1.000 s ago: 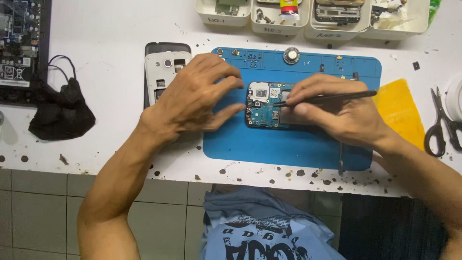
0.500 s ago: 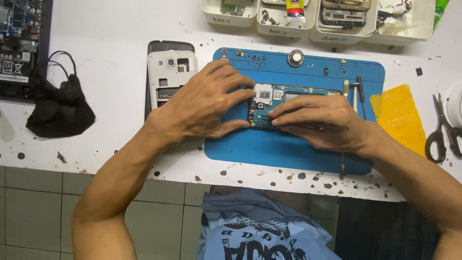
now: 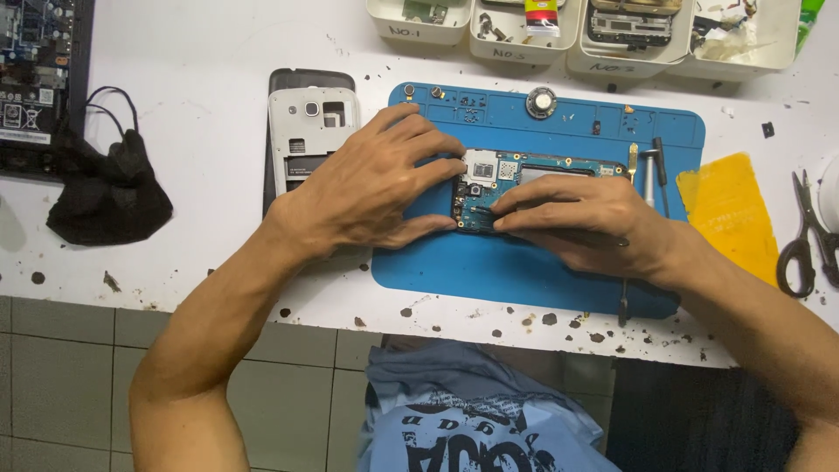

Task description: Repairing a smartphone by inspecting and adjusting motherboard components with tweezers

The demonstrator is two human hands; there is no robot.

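Both hands pinched circuit board (image 3: 498,179) on blue mat (image 3: 524,262): L hand (image 3: 367,188) gripped its 9 o'clock edge, R hand (image 3: 585,218) its 4 o'clock side, fingers curled.

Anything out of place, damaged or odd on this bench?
Only the white tabletop, chipped and speckled with dark spots along its front edge. Both hands, left and right, rest on the circuit board, flat on the blue mat.

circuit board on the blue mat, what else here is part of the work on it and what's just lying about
In use: circuit board, left hand, right hand, blue mat, tools beside the board.

Lying about: white phone frame, black face mask, scissors, yellow sheet, white parts trays.
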